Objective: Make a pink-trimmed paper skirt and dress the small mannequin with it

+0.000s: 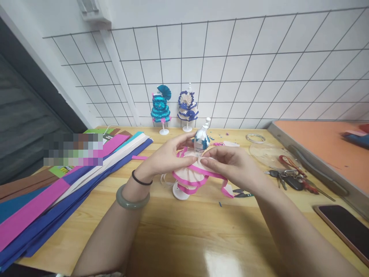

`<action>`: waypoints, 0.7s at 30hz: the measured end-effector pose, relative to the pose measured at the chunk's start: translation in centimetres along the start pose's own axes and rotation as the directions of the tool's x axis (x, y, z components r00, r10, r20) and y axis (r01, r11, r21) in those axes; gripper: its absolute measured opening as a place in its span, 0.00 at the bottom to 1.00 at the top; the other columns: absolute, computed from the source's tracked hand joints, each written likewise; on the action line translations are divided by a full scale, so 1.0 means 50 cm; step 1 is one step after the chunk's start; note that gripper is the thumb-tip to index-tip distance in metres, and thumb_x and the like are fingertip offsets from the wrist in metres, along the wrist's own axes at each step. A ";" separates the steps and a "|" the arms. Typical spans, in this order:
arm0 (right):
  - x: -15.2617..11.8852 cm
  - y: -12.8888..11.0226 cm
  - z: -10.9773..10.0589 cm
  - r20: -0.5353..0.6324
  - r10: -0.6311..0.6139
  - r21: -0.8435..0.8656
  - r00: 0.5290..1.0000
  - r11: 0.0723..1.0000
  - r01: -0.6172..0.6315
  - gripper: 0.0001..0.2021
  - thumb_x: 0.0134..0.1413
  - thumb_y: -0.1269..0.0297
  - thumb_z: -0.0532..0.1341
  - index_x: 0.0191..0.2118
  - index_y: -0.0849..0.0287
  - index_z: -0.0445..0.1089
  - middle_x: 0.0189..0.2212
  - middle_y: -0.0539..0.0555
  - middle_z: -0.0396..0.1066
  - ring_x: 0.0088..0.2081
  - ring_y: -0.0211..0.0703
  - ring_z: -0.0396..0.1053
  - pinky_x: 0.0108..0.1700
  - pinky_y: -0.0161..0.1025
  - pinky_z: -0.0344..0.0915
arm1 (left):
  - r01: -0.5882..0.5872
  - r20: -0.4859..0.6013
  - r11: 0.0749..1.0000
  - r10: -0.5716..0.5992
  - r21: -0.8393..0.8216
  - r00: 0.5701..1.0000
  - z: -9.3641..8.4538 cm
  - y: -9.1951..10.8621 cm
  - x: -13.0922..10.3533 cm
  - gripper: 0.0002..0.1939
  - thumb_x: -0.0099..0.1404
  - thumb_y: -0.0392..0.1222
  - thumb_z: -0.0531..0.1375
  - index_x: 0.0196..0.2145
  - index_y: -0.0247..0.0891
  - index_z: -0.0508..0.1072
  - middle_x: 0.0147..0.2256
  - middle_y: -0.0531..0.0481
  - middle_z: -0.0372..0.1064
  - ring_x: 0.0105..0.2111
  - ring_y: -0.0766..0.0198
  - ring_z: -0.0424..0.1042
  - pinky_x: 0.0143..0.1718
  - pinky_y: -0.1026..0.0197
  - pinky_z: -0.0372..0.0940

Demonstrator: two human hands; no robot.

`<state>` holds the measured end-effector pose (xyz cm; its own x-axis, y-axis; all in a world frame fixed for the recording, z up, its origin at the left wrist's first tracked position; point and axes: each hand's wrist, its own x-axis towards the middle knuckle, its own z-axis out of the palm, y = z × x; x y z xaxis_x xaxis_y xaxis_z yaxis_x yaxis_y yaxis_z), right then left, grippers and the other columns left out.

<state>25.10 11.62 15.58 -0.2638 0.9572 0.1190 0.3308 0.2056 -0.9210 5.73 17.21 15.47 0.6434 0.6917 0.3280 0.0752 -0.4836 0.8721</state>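
Observation:
A small white dress-form mannequin (201,139) with blue bits on its bust stands tilted in front of me on a round white base (181,191). Around it hangs a tiered white crepe-paper skirt (188,175) edged in pink. My left hand (173,154) is closed around the waist from the left, its thumb pressing the pleats down. With thumb and fingers together, my right hand (226,163) pinches the upper edge of a pink-edged paper strip (215,174) at the waist. The strip's loose end (228,190) trails to the right, near dark-handled scissors (242,193).
Folded crepe paper (95,169) in several colours lies at the left. Two finished-looking dressed mannequins, one teal (160,109) and one purple-and-white (187,109), stand by the wall. Right are a tape roll (255,138), keys (284,179), a phone (344,227) and an orange-topped case (319,150).

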 end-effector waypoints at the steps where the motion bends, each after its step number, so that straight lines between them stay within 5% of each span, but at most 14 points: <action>1: 0.001 0.001 0.001 -0.017 0.006 0.002 1.000 1.000 -0.006 0.12 0.52 0.55 0.61 0.31 0.60 0.71 0.24 0.50 0.66 0.24 0.35 0.60 0.22 0.32 0.58 | -0.001 -0.003 1.000 0.001 0.001 1.000 0.001 0.000 0.000 0.34 0.57 0.34 0.61 0.60 0.40 0.58 0.56 0.44 0.63 0.53 0.55 0.65 0.55 0.53 0.60; 7: 0.003 0.000 0.005 -0.062 0.041 -0.034 0.997 0.998 -0.043 0.14 0.51 0.53 0.61 0.29 0.61 0.69 0.20 0.49 0.64 0.22 0.35 0.58 0.22 0.33 0.58 | -0.024 0.000 0.999 0.024 0.021 1.000 0.002 0.003 0.001 0.34 0.57 0.34 0.61 0.60 0.41 0.58 0.58 0.45 0.60 0.54 0.55 0.63 0.57 0.53 0.58; 21: 0.005 0.015 0.008 -0.109 -0.093 -0.154 0.990 0.985 0.076 0.13 0.55 0.55 0.58 0.27 0.60 0.66 0.21 0.48 0.62 0.23 0.34 0.56 0.23 0.32 0.53 | -0.018 0.006 1.000 0.018 -0.001 1.000 0.004 0.013 0.001 0.29 0.60 0.35 0.59 0.59 0.39 0.61 0.55 0.44 0.63 0.52 0.57 0.65 0.56 0.53 0.59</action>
<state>24.90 11.90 14.78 -0.1927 0.9505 0.2440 0.4454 0.3062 -0.8413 5.95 16.82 16.00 0.6491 0.6797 0.3416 0.0631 -0.4956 0.8663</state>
